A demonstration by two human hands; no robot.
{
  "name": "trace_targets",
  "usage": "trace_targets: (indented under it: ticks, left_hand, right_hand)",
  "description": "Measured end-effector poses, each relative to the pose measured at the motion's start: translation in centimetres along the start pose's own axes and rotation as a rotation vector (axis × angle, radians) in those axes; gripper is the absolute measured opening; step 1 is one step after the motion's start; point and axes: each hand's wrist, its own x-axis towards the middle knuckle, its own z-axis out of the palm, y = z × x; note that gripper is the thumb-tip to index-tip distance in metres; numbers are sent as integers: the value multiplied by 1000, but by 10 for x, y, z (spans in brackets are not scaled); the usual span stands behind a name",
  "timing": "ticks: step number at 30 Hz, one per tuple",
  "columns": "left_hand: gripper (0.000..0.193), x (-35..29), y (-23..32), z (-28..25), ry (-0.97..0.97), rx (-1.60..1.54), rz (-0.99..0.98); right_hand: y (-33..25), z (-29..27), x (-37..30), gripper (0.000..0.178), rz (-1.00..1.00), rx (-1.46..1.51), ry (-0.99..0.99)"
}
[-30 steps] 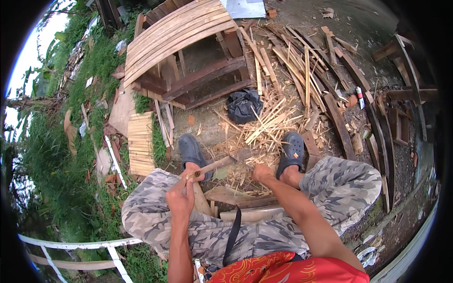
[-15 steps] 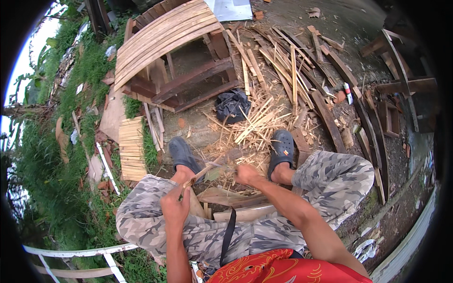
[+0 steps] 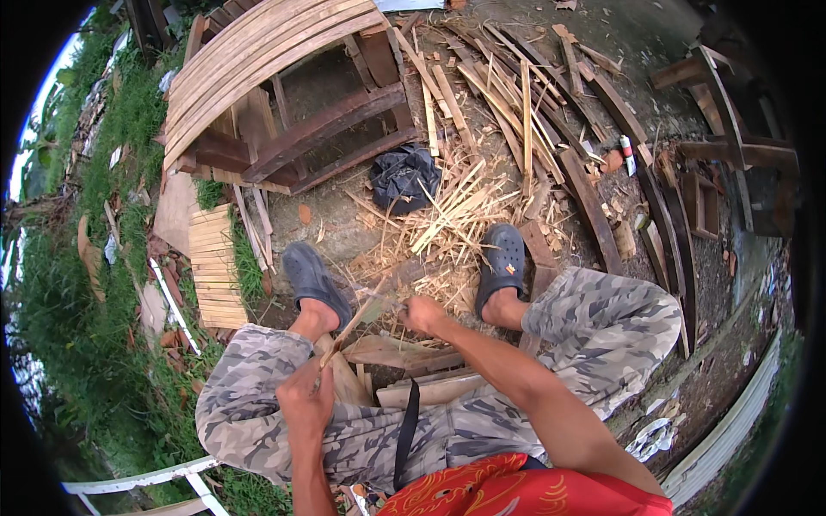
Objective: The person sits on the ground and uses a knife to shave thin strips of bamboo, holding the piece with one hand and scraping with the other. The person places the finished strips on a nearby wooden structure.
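My left hand [image 3: 305, 397], above my left thigh, is closed around the near end of a thin wooden strip [image 3: 352, 324]. The strip slants up and away between my feet. My right hand [image 3: 422, 316] is closed on what looks like a knife [image 3: 389, 302], its handle hidden in the fist. The greyish blade is blurred and lies against or very near the strip's far part; exact contact I cannot tell. Under both hands is a piece of wood [image 3: 396, 351] between my legs. Shavings and split strips [image 3: 460, 211] are heaped just beyond my right hand.
A slatted wooden bench [image 3: 284, 64] stands at the far left, a black plastic bag [image 3: 404, 178] beside it. Dark boards [image 3: 589, 211] and light strips lie to the right, near a red-and-white tube [image 3: 627, 155]. A slatted panel [image 3: 217, 268] rests by the grass.
The whole view has shifted, so the scene sits further left. My right hand and the knife have moved slightly relative to the strip; both hands keep their grip.
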Motion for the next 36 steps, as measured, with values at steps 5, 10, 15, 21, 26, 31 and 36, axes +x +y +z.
trace_targets:
  ticks: [5, 10, 15, 21, 26, 31, 36]
  left_hand:
    - [14, -2, -4, 0, -33, -10, -23]
    - [18, -2, -9, -1, -52, 17, -3]
    - [18, 0, -13, -1, -52, 13, -52]
    - [15, 3, -13, -4, -50, -42, -156]
    - [15, 3, -15, -4, -72, 20, -137]
    - [15, 1, -18, -3, -57, 40, -84]
    - [15, 0, -16, -3, -63, -12, -99]
  right_hand:
    - [-11, 1, -2, 30, 5, 36, -26]
    - [0, 14, 4, 30, -147, 52, 1]
    - [25, 12, 16, 32, 205, -12, -104]
    - [13, 7, 10, 31, 152, 87, -116]
    - [7, -6, 14, 35, 131, -79, -178]
    - [5, -14, 4, 34, 148, -9, -125]
    - [15, -14, 11, 34, 190, -147, -107]
